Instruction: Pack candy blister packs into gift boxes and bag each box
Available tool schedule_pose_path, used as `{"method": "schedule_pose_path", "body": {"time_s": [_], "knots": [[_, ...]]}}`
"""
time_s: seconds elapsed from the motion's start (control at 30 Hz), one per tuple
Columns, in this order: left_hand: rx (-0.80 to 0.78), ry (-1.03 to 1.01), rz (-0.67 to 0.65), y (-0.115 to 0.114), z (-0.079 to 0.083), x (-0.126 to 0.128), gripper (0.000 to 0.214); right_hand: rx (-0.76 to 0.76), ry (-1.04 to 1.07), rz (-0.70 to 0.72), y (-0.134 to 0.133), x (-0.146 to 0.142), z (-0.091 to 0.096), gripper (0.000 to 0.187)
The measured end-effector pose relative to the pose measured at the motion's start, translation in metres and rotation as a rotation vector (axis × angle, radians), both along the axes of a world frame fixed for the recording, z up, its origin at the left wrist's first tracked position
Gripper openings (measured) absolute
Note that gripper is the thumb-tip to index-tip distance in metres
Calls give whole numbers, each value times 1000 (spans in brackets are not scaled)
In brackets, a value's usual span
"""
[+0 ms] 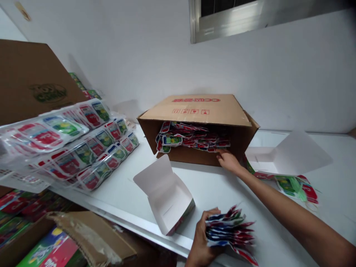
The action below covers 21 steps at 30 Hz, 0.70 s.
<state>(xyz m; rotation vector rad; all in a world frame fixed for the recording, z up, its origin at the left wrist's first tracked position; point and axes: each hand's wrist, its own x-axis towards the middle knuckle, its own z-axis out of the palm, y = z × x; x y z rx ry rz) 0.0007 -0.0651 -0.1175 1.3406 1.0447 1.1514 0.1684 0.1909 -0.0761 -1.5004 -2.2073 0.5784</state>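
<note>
My left hand grips a thick bunch of candy sachets, their edges fanned out to the right, over the front of the table. My right hand reaches to the mouth of a cardboard carton lying on its side. Its fingertips touch the lower right edge of the sachets heaped inside; whether they pinch one I cannot make out. Between the hands and to the left stands a small white-lined box with its lid raised and nothing inside.
Clear trays of red and green sachets are stacked at the left, before a large brown carton. Another white-lined box and loose sachets lie right. An opened carton of printed boxes stands below the table edge.
</note>
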Motion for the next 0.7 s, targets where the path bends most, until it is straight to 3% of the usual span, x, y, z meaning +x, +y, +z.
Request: {"method": "schedule_pose_path", "body": {"time_s": [0.13,0.27,0.37,0.47,0.6,0.7], "knots": [[-153,11,-25,5,-18,-2,50,169,-120,-115,71,-31,9,44],[-258,55,44,11,-37,-4,45,238,-163,-67,92,-36,7,28],[-247,20,22,11,-34,-4,42,298,-109,-32,72,-23,-1,28],[-151,-34,-34,7,-18,-2,50,344,-2,-20,31,-2,-6,35],[-91,-67,-31,1,3,2,53,346,142,-37,-25,23,0,38],[-66,-45,-30,-1,8,4,50,292,206,-53,-51,35,8,38]]}}
